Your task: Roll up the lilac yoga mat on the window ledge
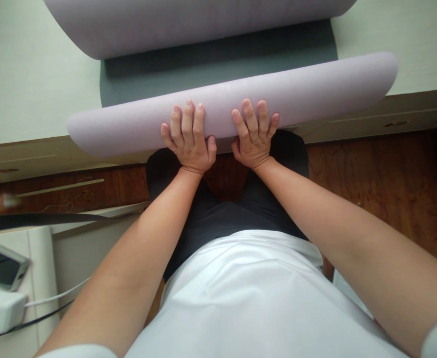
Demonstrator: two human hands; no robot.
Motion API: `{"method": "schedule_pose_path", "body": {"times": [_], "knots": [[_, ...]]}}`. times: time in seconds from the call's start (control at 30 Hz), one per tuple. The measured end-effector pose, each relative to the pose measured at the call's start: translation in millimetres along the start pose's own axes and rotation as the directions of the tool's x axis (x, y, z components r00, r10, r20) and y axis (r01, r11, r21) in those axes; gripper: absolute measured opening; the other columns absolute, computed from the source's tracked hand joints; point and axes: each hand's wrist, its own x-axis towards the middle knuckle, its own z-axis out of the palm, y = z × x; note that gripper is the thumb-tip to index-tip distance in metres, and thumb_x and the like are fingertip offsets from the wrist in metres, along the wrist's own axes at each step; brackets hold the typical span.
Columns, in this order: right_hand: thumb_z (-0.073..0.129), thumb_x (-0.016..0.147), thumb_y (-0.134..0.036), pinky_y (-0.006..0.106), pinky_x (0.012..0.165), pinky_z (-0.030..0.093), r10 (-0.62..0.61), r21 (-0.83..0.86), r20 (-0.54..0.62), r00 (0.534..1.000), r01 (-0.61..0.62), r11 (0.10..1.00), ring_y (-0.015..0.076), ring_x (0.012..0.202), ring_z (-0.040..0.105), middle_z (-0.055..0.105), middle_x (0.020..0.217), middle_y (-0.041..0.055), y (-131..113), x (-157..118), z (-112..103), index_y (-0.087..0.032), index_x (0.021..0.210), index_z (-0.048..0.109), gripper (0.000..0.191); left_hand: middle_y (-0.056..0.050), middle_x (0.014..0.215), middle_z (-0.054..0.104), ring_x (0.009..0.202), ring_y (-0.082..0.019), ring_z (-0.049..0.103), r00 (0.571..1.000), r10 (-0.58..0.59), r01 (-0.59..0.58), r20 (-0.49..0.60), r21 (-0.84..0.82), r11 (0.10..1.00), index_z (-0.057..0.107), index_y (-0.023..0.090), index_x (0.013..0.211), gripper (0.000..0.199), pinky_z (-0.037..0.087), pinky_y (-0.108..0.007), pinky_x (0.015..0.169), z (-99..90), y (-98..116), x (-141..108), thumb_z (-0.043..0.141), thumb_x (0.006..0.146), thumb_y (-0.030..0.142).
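Observation:
A mat, pale purple on one face and dark grey on the other, lies across the table's front edge. Its near end curls over into a purple roll (315, 92), and a larger purple curl (203, 25) rises at the top of the view. Between the two curls a grey stretch (218, 62) shows. My left hand (192, 134) rests on the near roll left of centre, fingers spread on the purple surface. Just to its right, my right hand (254, 132) lies on the same roll with its fingers apart. Neither hand is wrapped round the mat.
The pale table (24, 74) extends on both sides of the mat, with drawer fronts below its edge. At the lower left, a phone (0, 263), a white adapter (2, 309) and cables lie on a white surface. Wooden floor (375, 184) shows beneath.

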Motion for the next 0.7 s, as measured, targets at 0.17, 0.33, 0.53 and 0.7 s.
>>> {"method": "schedule_pose_path", "body": {"times": [0.17, 0.33, 0.53, 0.7], "knots": [[0.044, 0.088, -0.028, 0.069, 0.128, 0.012, -0.031, -0.024, -0.015, 0.999, 0.03, 0.999, 0.0319, 0.163, 0.022, 0.038, 0.167, 0.0158, -6, 4, -11, -0.017, 0.159, 0.047, 0.072, -0.003, 0.173, 0.029, 0.165, -0.023, -0.01, 0.998, 0.058, -0.058, -0.019, -0.007, 0.998, 0.046, 0.017, 0.161, 0.1, -0.018, -0.045, 0.132, -10.3, 3, 1, 0.027, 0.089, 0.084], [0.046, 0.091, -0.03, 0.065, 0.13, 0.009, -0.04, -0.025, 0.006, 0.999, 0.04, 0.999, 0.0306, 0.163, 0.021, 0.034, 0.169, 0.0156, -11, 5, -27, -0.016, 0.16, 0.045, 0.071, -0.002, 0.173, 0.029, 0.163, -0.018, -0.019, 0.991, 0.126, -0.122, -0.05, 0.074, 0.99, 0.042, 0.011, 0.162, 0.105, -0.026, -0.043, 0.128, -3.6, -6, 9, 0.028, 0.086, 0.083], [0.042, 0.099, -0.043, 0.065, 0.131, 0.008, -0.042, -0.015, 0.016, 0.999, 0.042, 0.999, 0.0316, 0.163, 0.021, 0.034, 0.169, 0.0165, -12, 4, -33, -0.016, 0.16, 0.046, 0.067, -0.003, 0.173, 0.028, 0.166, -0.022, -0.007, 0.992, 0.117, -0.114, -0.042, 0.068, 0.991, 0.044, 0.015, 0.163, 0.089, -0.023, -0.046, 0.13, -11.4, 6, 2, 0.026, 0.095, 0.071], [0.037, 0.101, -0.047, 0.066, 0.13, 0.01, -0.041, -0.004, 0.01, 0.999, 0.041, 0.999, 0.0317, 0.163, 0.021, 0.037, 0.168, 0.016, -11, 4, -30, -0.017, 0.158, 0.049, 0.065, -0.003, 0.173, 0.029, 0.166, -0.025, -0.001, 0.997, 0.068, -0.066, -0.046, 0.033, 0.997, 0.047, 0.02, 0.162, 0.088, -0.016, -0.048, 0.133, -14.6, 11, 0, 0.03, 0.094, 0.073]]}}
